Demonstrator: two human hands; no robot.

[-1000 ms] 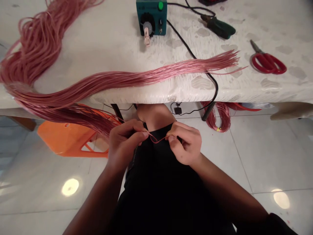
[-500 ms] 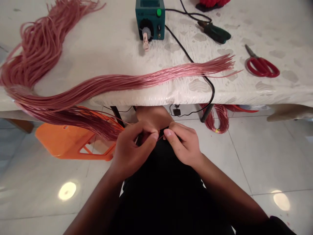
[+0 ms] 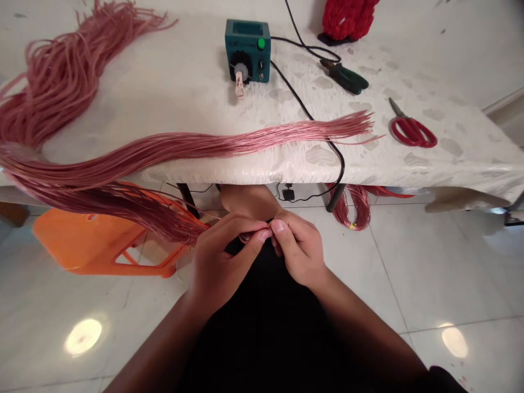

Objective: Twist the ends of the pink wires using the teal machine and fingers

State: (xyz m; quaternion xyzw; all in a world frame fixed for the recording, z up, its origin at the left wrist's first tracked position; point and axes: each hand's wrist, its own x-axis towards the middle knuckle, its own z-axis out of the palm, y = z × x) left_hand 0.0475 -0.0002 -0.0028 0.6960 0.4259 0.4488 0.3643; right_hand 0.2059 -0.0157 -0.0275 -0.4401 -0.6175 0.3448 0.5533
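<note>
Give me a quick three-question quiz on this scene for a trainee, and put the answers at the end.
1. True or false: the red-handled steel scissors lie on the white table to the right of the teal box with a green button.

2. What do the person's left hand and right hand pinch between their fingertips?
A. thin pink wire
B. the scissors
C. green-handled pliers

3. Fill in the colour: the long bundle of pink wire hangs over the table's edge above a plastic stool coloured ____.

Key: 1 true; 2 A; 3 orange.
</note>
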